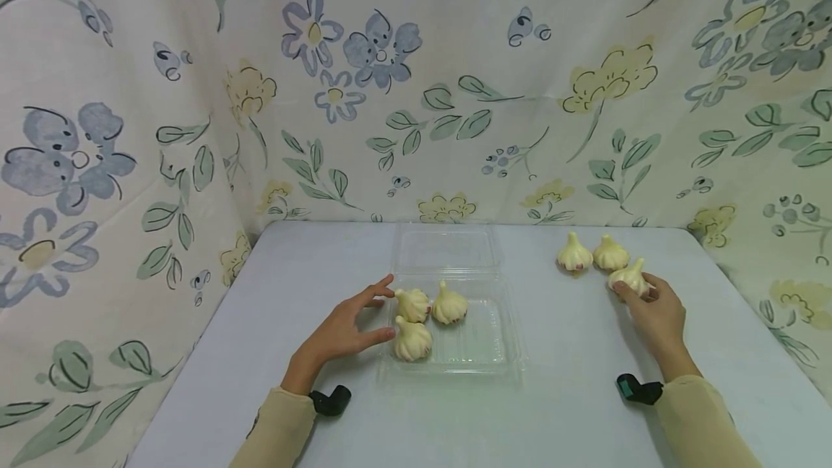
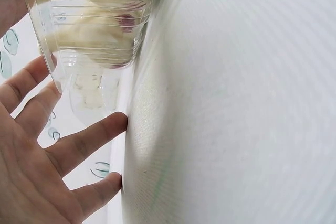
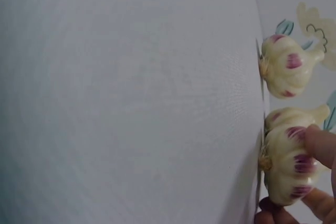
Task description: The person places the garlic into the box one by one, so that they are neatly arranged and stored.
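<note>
My right hand (image 1: 659,316) pinches a garlic bulb (image 1: 630,284) between thumb and fingers at the right of the table. In the right wrist view that purple-streaked bulb (image 3: 294,169) has its root end at the table surface. Two more garlic bulbs, one on the left (image 1: 574,253) and one on the right (image 1: 611,253), sit just behind it. My left hand (image 1: 341,331) is spread beside a clear plastic container (image 1: 484,363), with fingertips at its left rim (image 2: 44,45). Three garlic bulbs (image 1: 413,341) stand in the container's left and back part.
The container's clear lid (image 1: 447,250) lies folded back behind it. A white cloth covers the table (image 1: 565,403). Floral curtains (image 1: 422,92) hang at the back and along both sides. A dark wrist strap piece (image 1: 331,401) sits at each cuff.
</note>
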